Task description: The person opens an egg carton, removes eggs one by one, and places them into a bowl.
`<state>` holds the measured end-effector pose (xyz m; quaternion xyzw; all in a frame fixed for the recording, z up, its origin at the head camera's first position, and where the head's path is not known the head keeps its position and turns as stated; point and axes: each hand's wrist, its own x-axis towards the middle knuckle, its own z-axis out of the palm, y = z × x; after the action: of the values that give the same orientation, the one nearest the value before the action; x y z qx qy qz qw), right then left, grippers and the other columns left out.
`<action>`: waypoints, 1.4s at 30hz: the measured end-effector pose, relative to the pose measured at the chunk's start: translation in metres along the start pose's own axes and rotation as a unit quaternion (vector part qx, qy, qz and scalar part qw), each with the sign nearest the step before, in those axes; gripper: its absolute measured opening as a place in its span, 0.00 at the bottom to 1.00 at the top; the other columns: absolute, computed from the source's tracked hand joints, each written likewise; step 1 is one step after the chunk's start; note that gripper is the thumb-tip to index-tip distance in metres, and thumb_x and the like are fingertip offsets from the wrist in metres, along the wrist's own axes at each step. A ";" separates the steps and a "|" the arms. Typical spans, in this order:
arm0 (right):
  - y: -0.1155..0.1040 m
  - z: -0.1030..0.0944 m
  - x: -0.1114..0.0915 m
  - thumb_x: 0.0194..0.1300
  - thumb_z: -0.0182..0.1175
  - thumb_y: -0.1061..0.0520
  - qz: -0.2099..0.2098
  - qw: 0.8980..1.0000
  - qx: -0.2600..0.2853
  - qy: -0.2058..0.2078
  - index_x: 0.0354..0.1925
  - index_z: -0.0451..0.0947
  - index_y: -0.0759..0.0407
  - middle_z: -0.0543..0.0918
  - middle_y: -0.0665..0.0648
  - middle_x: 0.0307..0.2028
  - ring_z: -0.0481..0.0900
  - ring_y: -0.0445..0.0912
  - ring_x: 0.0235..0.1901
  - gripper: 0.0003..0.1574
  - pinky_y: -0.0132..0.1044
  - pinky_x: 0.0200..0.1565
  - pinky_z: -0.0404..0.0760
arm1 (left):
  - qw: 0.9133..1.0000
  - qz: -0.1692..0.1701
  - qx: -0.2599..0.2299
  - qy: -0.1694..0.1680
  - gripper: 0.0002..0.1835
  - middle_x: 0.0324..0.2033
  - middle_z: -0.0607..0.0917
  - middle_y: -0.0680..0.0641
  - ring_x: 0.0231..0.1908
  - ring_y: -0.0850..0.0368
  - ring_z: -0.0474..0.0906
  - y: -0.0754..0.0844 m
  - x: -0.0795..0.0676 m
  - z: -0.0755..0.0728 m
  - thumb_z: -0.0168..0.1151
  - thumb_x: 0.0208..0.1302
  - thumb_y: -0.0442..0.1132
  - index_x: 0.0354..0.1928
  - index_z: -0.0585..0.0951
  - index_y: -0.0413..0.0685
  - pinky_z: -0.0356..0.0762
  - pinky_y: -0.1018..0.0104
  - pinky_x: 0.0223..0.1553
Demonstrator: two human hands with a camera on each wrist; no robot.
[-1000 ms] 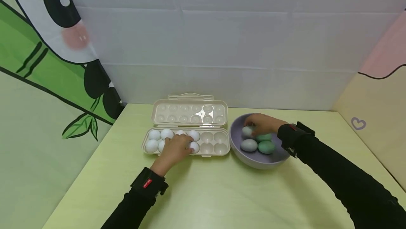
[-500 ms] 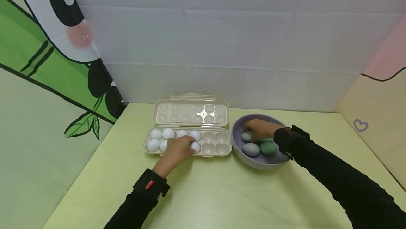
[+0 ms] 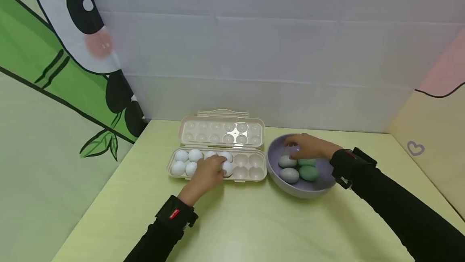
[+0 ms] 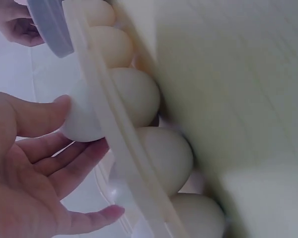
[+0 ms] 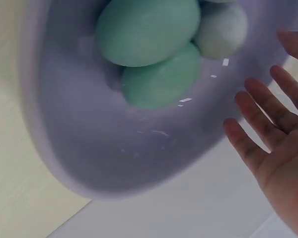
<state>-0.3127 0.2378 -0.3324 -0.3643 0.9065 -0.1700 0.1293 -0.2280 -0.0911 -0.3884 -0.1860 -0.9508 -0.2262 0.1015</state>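
Held egg (image 4: 82, 121): white, in the near row of the egg carton (image 3: 248, 166), fourth column from the left; its lower part is hidden by the carton's rim in the left wrist view.
Left hand (image 3: 205, 172): grip pinched on the held egg, thumb on one side, fingers on the other; one finger stands off, near the rim.
Other white eggs (image 3: 195, 155): four in the far row, two at the left end of the near row; whether another lies beneath the left hand cannot be told.
Carton lid (image 3: 222, 132): laid back behind the base, moulded with round hollows, a bright reflection right of centre.
Bowl (image 3: 298, 192): round, greyish purple, just right of the carton.
Bowl contents: two pale grey eggs (image 3: 289, 175) at left, two green eggs (image 3: 308, 172) at right, grouped close together.
Right hand (image 3: 310, 145): grip released, fingers spread above the far part of the bowl, near the pale grey eggs.
Wrists: black straps (image 3: 176, 212) over black sleeves (image 3: 407, 209).
Table (image 3: 254, 221): pale yellow-green, beneath carton and bowl.
Backdrop (image 3: 254, 48): creased, whitish; a painted green stalk (image 3: 54, 68) at left, a purple heart (image 3: 415, 148) at right.
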 end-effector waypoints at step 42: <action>-0.074 0.056 0.006 0.53 0.70 0.65 -0.136 0.949 0.158 0.235 0.49 0.74 0.62 0.76 0.54 0.44 0.75 0.47 0.40 0.25 0.38 0.37 0.81 | 0.882 -0.012 -0.472 -0.004 0.21 0.54 0.77 0.30 0.53 0.39 0.76 0.062 0.025 0.016 0.58 0.62 0.23 0.57 0.72 0.25 0.77 0.64 0.49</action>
<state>-0.2517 0.1714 -0.3546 -0.4084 0.8149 -0.4075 -0.0562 -0.2283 -0.0246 -0.3716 -0.2012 -0.7340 -0.6486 -0.0049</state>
